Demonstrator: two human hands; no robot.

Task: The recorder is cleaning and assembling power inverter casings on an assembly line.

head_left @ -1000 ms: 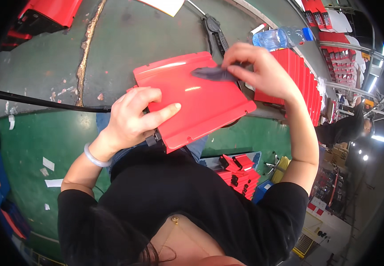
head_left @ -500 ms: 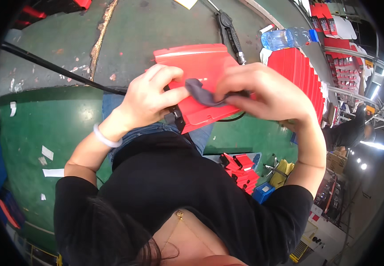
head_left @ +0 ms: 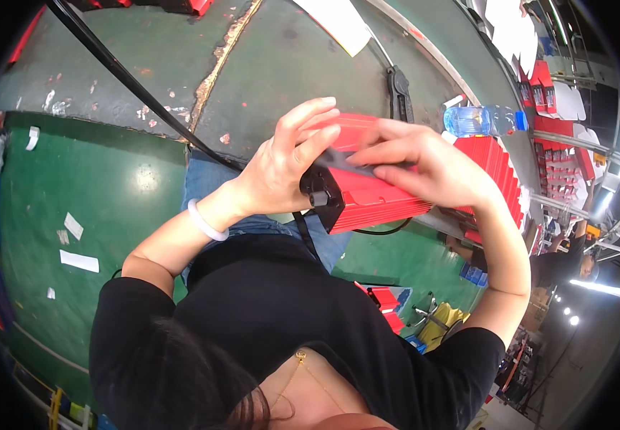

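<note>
A red ribbed metal housing (head_left: 388, 208) with a black end piece (head_left: 322, 197) lies at the bench edge in front of me, tilted so its finned near side shows. My right hand (head_left: 431, 161) is closed on a dark grey cloth (head_left: 353, 163) and presses it on the housing's top; its fingers are somewhat blurred. At the housing's left end is my left hand (head_left: 281, 158), its fingers stretched out and apart over the far left corner. Whether its palm touches the housing I cannot tell.
A black cable (head_left: 120, 72) crosses the worn bench (head_left: 123, 43) at left. Beyond the housing lie a black-handled tool (head_left: 399, 93) and a white sheet (head_left: 335, 25). At right are a water bottle (head_left: 485, 120) and a row of red finned parts (head_left: 492, 168). Another person (head_left: 564, 261) stands farther right.
The housing has tipped, showing more of its finned near side. My left hand's fingers have straightened and lifted from its top. The cloth in my right hand is flatter. My view has shifted.
</note>
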